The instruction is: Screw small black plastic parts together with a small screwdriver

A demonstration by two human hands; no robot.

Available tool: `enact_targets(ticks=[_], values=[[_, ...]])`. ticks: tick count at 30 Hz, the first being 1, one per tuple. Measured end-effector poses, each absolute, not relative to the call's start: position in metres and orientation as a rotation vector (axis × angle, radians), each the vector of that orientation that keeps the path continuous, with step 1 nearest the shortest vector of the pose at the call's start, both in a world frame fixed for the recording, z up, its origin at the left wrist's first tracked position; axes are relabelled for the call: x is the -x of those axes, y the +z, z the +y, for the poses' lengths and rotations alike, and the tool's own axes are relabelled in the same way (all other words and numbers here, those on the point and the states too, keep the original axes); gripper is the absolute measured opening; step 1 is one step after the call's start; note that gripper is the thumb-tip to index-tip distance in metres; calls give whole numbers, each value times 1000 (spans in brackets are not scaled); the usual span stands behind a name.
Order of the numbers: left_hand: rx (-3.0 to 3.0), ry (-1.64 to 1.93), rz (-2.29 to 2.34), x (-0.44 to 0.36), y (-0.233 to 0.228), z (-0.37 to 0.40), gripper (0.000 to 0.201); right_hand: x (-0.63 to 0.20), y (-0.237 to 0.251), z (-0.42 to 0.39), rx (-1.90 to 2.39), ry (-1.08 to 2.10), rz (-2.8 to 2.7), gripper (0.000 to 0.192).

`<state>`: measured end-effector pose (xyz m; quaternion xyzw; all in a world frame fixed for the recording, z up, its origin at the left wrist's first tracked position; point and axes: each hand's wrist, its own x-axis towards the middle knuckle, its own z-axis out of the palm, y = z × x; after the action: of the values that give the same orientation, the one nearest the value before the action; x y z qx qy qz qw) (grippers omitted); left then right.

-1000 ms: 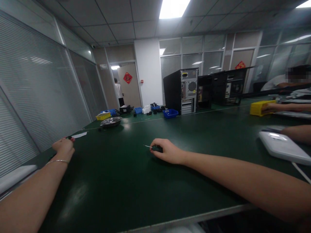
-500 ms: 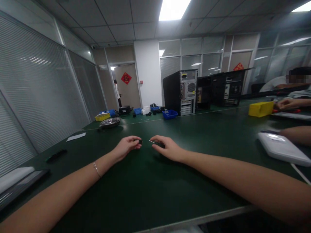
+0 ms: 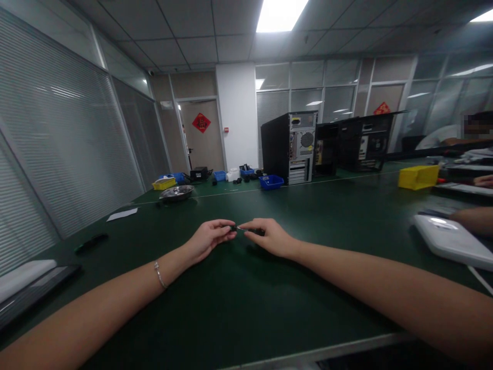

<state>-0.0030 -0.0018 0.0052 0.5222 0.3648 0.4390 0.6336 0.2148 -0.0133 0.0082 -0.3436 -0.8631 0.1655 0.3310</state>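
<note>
Both of my hands meet over the middle of the green table [image 3: 231, 308]. My right hand [image 3: 269, 237] grips a small screwdriver [image 3: 250, 230] with a black handle, its thin metal tip pointing left. My left hand [image 3: 210, 237] pinches a small black part [image 3: 232, 228] between thumb and fingers, right at the screwdriver's tip. The part is too small to make out in detail. A thin bracelet sits on my left wrist.
A dark tablet [image 3: 34, 290] and a black pen-like object [image 3: 90, 243] lie at the left, with a paper slip [image 3: 122, 214] and metal dish [image 3: 176, 192] beyond. Computer towers [image 3: 289, 147], blue and yellow bins stand at the back. A white device [image 3: 449, 240] and other people's arms are at the right.
My left hand left the far left of the table, came to the middle with a small black part, and now meets the screwdriver tip. My right hand stayed put.
</note>
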Motion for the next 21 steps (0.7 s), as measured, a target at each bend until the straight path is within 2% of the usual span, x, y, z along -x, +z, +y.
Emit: enact_targets(ticks=[13, 21], values=[[-1319, 1020, 793, 1, 5, -6, 24, -212, 9, -14, 963, 418, -2268, 30], [-1351, 926, 756, 5, 3, -5, 24, -211, 11, -19, 984, 277, -2319, 24]])
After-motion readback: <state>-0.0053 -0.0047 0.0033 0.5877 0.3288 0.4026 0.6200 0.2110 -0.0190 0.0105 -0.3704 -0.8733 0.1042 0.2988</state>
